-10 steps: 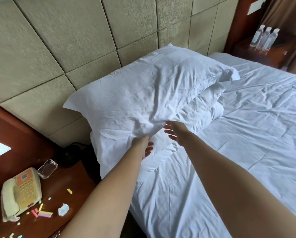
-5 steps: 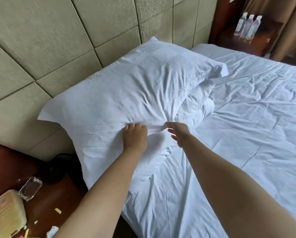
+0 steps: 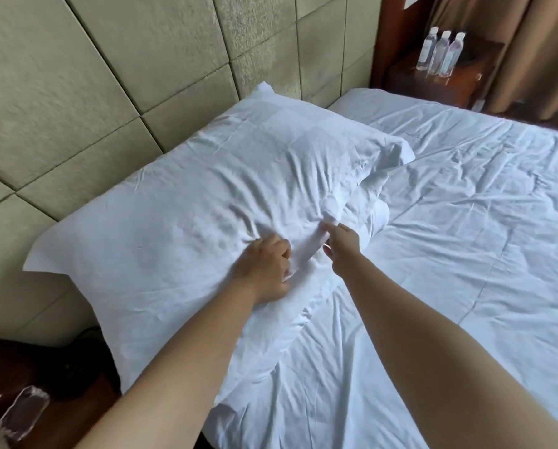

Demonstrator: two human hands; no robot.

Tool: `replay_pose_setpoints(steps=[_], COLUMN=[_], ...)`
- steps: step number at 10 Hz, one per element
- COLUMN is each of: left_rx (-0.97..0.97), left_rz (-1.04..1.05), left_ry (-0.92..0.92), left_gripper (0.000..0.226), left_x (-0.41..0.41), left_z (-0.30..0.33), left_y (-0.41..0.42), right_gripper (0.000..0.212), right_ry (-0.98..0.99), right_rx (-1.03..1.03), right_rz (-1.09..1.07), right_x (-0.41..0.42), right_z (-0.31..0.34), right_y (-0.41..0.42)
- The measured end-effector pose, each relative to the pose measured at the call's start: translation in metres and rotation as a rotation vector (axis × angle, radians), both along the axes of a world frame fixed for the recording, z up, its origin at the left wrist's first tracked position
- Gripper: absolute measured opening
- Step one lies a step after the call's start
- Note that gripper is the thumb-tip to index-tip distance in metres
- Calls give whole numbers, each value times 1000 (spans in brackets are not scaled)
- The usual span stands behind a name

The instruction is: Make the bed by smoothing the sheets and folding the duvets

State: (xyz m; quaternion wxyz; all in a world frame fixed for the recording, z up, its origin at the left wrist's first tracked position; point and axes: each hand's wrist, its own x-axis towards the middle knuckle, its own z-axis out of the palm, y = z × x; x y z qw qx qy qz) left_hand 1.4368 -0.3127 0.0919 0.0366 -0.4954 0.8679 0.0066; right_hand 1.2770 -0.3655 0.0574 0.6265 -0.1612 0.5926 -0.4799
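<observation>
— White pillow up at the head of the bed, leaning on the padded headboard, with a second pillow poking out beneath it.

— And the hands?

— Left hand lies on the pillow's near edge, fingers curled into a bunched fold of the pillowcase. Right hand is just beside it, fingertips pinching the same fold.

— The duvet?

— White duvet spread over the mattress, creased, running right up under the pillows.

— Anything else?

— Three water bottles on the far nightstand, beside a brown curtain.
</observation>
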Motion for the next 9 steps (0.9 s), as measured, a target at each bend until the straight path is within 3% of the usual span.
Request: replay_pose_setpoints(steps=[1,2,3,4,5,6,8,9], left_rx=[-32,-63,-72,-37,-54,-52,73,76], left_rz=[25,-22,-74,-32,33,154,327,321], left_ry=[33,101,82,51,39,-14,-73,-133], left_gripper=[22,9,6,19,19,3,30,38], left_x=[-1,1,3,2,3,4,10,12], left_z=[-6,-9,-15,-14,-5,11,34,51], left_y=[-1,2,10,18,27,42,95,123], right_gripper=[7,33,38,27,14,16,2,17], right_ry=[17,213,389,457,357,377,457,558], right_rx=[-110,-134,-144,-106,-12,27,-28,-64], right_rz=[-106,-78,-73,-53,101,286,414,453], right_x=[1,3,1,-4,-5,-6,-13,-17], right_z=[6,-7,-15,-10,-9,-7,17,34], right_y=[-8,3,14,21,36,53,103,130])
